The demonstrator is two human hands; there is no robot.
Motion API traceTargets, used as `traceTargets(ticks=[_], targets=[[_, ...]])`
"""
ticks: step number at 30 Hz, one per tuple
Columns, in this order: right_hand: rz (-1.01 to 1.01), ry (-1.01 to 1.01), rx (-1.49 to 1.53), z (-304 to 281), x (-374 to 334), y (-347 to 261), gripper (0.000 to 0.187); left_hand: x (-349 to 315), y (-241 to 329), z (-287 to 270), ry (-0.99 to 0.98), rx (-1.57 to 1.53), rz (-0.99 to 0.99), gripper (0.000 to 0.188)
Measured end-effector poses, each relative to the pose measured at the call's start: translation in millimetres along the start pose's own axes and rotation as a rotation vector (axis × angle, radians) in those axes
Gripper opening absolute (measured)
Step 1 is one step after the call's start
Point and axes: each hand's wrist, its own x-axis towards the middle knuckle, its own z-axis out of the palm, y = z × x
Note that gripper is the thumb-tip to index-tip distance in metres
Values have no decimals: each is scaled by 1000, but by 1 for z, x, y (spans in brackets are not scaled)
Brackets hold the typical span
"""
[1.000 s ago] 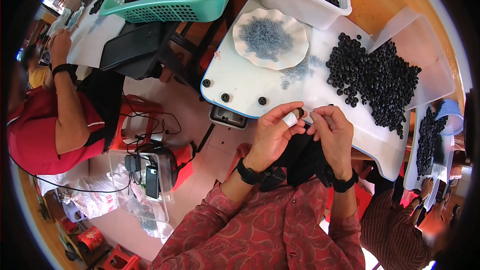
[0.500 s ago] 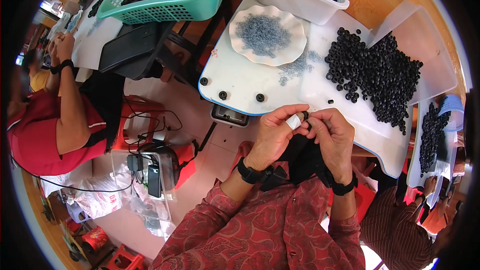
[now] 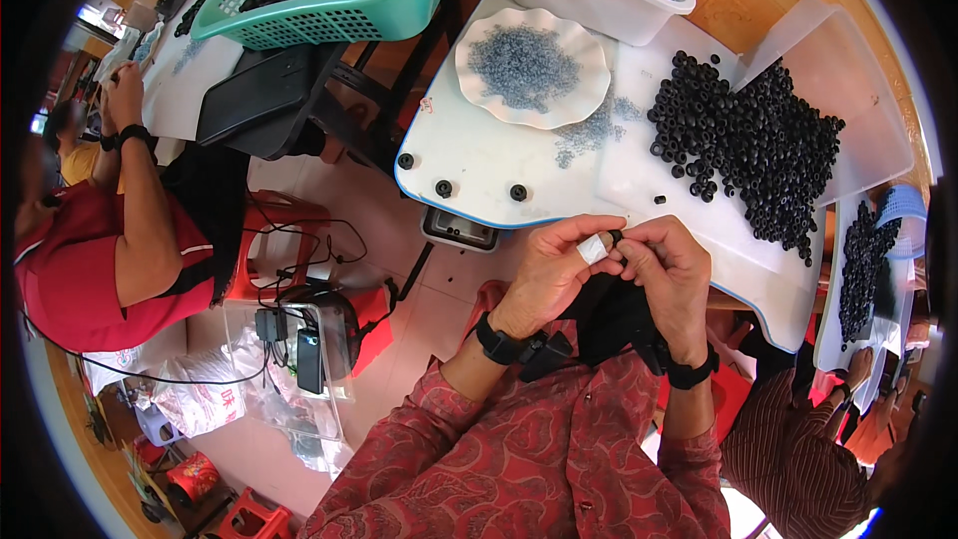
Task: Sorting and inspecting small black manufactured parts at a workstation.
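My left hand (image 3: 555,265), white tape round one finger, pinches a small black ring-shaped part (image 3: 615,237) together with my right hand (image 3: 667,265). The two hands meet just off the table's near edge, and their fingers cover most of the part. Beyond them a scalloped white plate (image 3: 469,62) holds many small translucent grey rings (image 3: 524,65), and more of these lie scattered beside it. To the right is a large pile of black ring parts (image 3: 768,145). Three black parts (image 3: 444,188) stand spaced along the table's near left edge.
A white tub (image 3: 599,2) of black parts stands at the back, with a clear plastic bin (image 3: 848,105) tipped on its side at the right. A green basket (image 3: 339,18) sits far left. Co-workers (image 3: 120,240) sit on both sides; cables (image 3: 299,240) hang above the floor.
Both hands have shifted very slightly, with the fingers moving a little around the black part. The pile, plate and three spaced parts stay as they were.
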Motion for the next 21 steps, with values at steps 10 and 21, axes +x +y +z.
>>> traceTargets(ticks=[10, 21], targets=[[139, -12, 156, -3, -3, 1, 8, 1, -8, -8, -6, -243, -125, 33], [-183, 67, -100, 9, -12, 3, 7, 1, -9, -5, 12, -261, -118, 33]])
